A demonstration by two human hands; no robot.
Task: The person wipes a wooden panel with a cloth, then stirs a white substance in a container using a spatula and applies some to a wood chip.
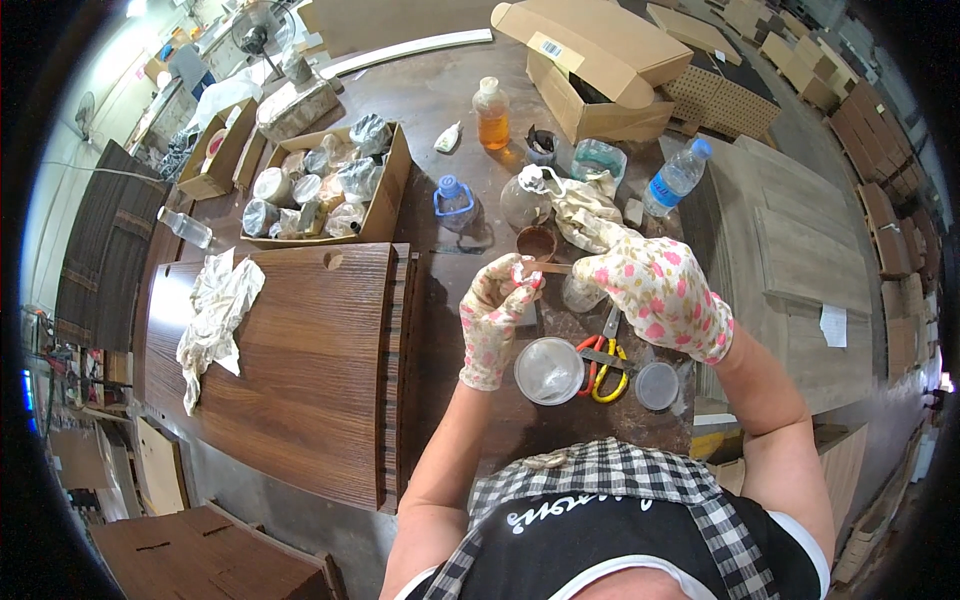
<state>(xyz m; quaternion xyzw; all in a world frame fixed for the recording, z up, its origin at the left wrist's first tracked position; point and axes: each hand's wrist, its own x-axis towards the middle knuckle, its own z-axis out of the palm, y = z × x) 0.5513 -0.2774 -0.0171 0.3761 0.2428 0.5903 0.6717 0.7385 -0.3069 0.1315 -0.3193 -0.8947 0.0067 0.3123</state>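
Both my hands wear white gloves with a pink flower print. My right hand [655,295] is closed on a thin flat brown stick [550,267] that reaches left to the other glove. My left hand [490,315] is closed at the stick's left end, fingertips pinched together; whether they grip the stick or something small is unclear. Just beyond them stands a small cup with brown contents [537,243]. Under my right hand is a clear container [582,292], partly hidden. Nearer me lie red-and-yellow scissors [606,366], a round tub with whitish contents [549,371] and a round lid [657,386].
Stacked dark wood panels [280,350] carry a crumpled cloth [218,310] on the left. Behind them sits a cardboard box of wrapped jars [385,190]. Beyond my hands stand a bottle of orange liquid [492,118], a blue-capped water bottle [677,180], a blue-handled jug [456,205] and a rag [585,208].
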